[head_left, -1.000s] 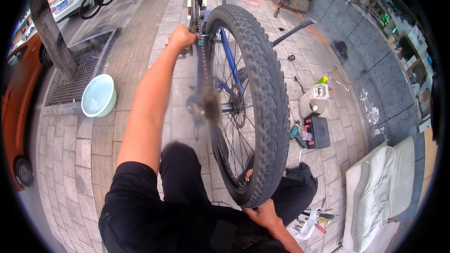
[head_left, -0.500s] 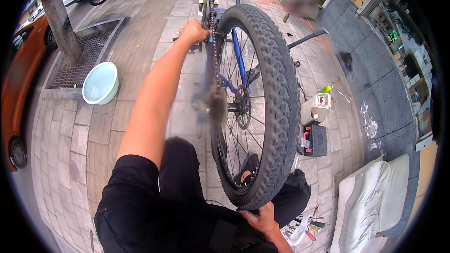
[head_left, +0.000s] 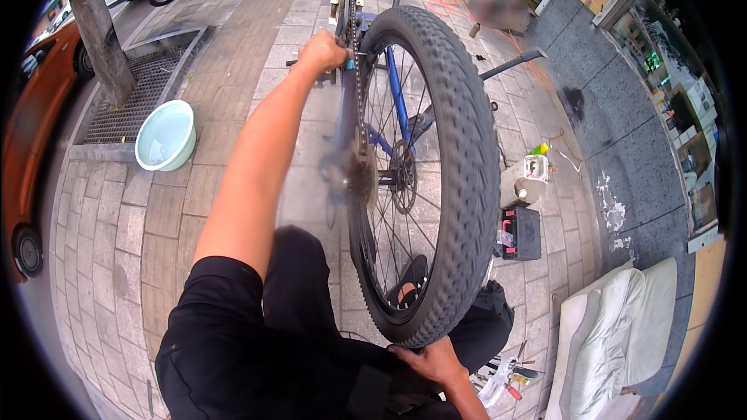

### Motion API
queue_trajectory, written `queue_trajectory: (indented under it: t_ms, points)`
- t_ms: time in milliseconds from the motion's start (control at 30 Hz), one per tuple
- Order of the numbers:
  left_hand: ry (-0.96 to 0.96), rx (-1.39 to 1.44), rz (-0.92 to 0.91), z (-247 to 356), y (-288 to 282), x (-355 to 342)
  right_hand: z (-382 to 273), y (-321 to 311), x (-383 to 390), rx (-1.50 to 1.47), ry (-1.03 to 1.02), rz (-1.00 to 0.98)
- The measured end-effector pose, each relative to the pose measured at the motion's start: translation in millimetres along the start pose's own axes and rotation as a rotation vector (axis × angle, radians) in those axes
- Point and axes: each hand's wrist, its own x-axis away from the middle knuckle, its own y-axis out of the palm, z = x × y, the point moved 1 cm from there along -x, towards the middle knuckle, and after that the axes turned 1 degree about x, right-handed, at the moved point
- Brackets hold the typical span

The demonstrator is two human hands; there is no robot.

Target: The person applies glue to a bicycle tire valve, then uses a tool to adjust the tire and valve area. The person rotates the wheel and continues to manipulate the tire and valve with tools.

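Note:
A bicycle wheel with a thick knobbly black tyre (head_left: 469,179) stands in front of me, its tread blurred. My left hand (head_left: 321,53) is closed beside the chain (head_left: 355,85), on the wheel's left. What it grips is mostly hidden; a dark end pokes out past it. The sprockets (head_left: 359,175) at the hub are smeared, while the brake disc (head_left: 401,177) shows more clearly. At the tyre's near bottom edge is my right hand (head_left: 432,359), thumb stretched out and other fingers hidden. A blue frame tube (head_left: 396,93) shows behind the spokes.
On the left stands a pale blue basin (head_left: 166,137) near a tree trunk (head_left: 99,39). Right of the wheel are an open black toolbox (head_left: 522,232) and a cut-open container (head_left: 531,175). Loose tools (head_left: 513,379) lie near my right arm, beside a pale cushion (head_left: 615,342).
The tyre's tread is more blurred than before, as the wheel turns. Both hands stay in nearly the same places.

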Motion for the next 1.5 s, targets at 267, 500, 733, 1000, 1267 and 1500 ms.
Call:
queue_trajectory:
  t_ms: [267,500,733,1000,1267,1500]
  points:
    - [-0.067,-0.05,-0.094,11.5,-8.7,7.4,-31.4,-31.2,-2.6,-0.044,-0.115,0.181]
    - [-0.071,-0.046,-0.099,10.0,-8.9,5.6,-34.6,-33.9,-0.6,-0.005,-0.224,0.314]
    - [-0.05,-0.047,-0.089,6.8,-5.4,1.6,-28.6,-18.6,-8.2,-0.086,-0.287,0.282]
    - [-0.01,-0.011,-0.062,-0.9,0.5,-6.8,6.8,19.0,1.1,-0.014,0.029,0.051]
    - [-0.001,-0.024,-0.041,0.2,2.4,-5.9,-2.9,-5.8,6.7,-0.11,0.0,0.092]
    - [-0.023,-0.066,-0.09,-2.0,-0.2,-8.9,-28.8,-14.5,7.3,-0.056,-0.163,0.369]
